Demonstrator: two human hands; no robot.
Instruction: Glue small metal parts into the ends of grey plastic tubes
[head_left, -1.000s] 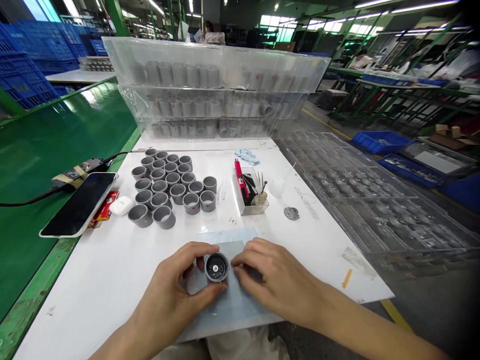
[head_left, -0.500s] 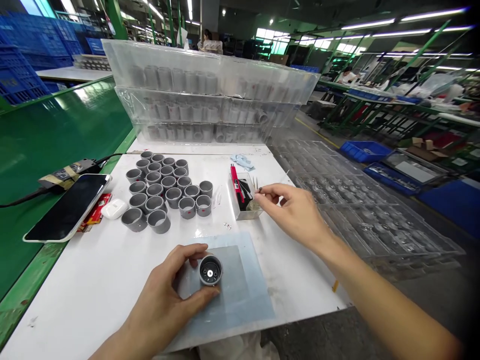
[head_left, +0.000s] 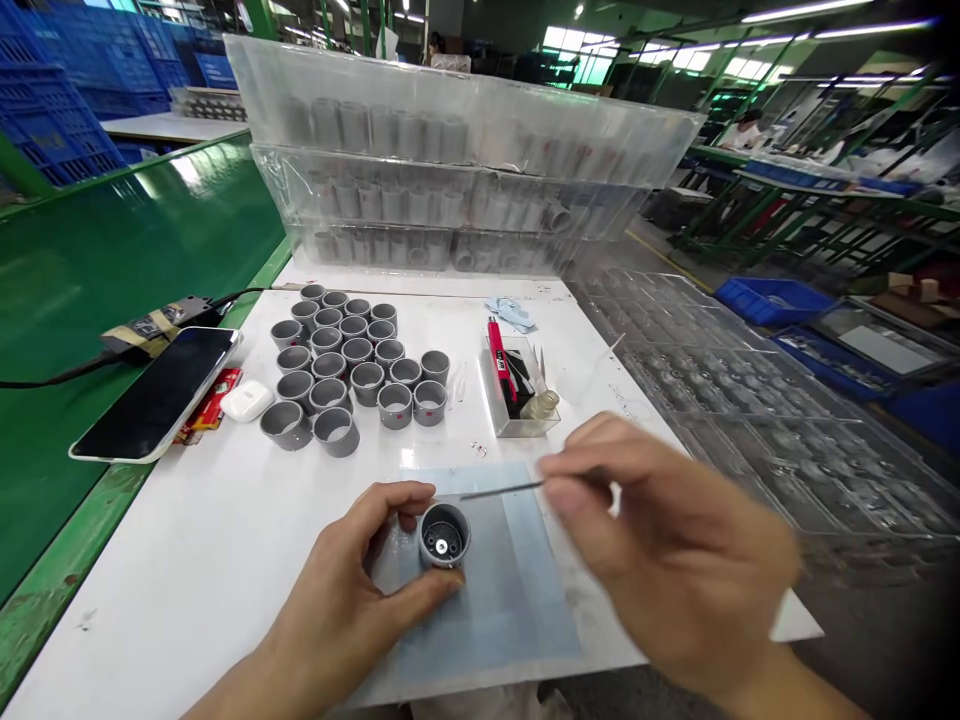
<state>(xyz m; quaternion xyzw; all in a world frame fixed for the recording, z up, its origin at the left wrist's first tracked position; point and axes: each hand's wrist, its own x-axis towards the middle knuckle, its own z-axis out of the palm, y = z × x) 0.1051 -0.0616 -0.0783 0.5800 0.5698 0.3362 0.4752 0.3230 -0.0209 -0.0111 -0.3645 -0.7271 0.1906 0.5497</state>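
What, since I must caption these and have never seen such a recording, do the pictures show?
There is no machine here: a person works bare-handed. Every picture comes from one camera worn on the head, looking forward and down. The left hand grips a grey cup, dark inside, over a blue sheet. The right hand, blurred, pinches a thin dark rod, its tip near the cup's rim. On the white table stand more grey cups and a clear box with a red tool; stacked clear bins rise behind.
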